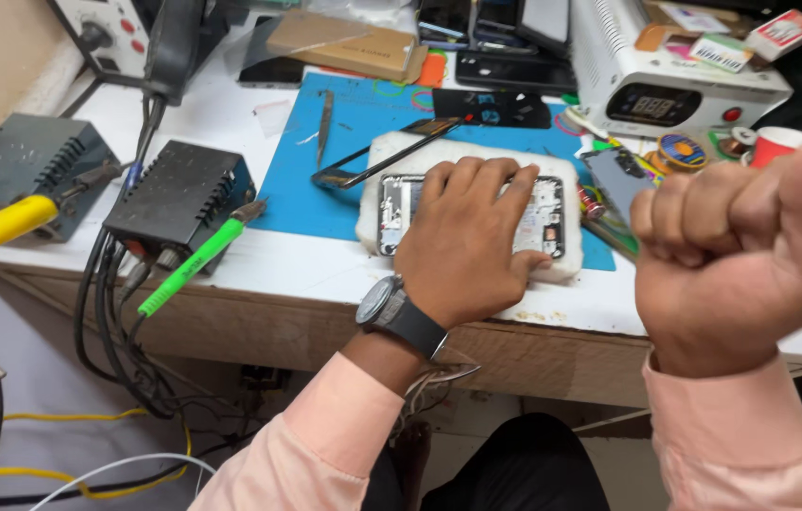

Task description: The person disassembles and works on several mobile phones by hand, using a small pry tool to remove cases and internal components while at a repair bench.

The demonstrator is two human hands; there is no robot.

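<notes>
The left hand [470, 237] lies flat and open, fingers spread, on an opened phone [472, 214] in the middle of the frame. The phone rests on a white pad [372, 203] over a blue mat [301, 180]. The right hand [746, 251], at the right, is curled into a fist, lifted up, holding nothing I can see.

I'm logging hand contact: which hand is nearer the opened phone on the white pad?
Left. The left hand lies flat on the opened phone; the right hand is a raised fist, off to its right.
</notes>
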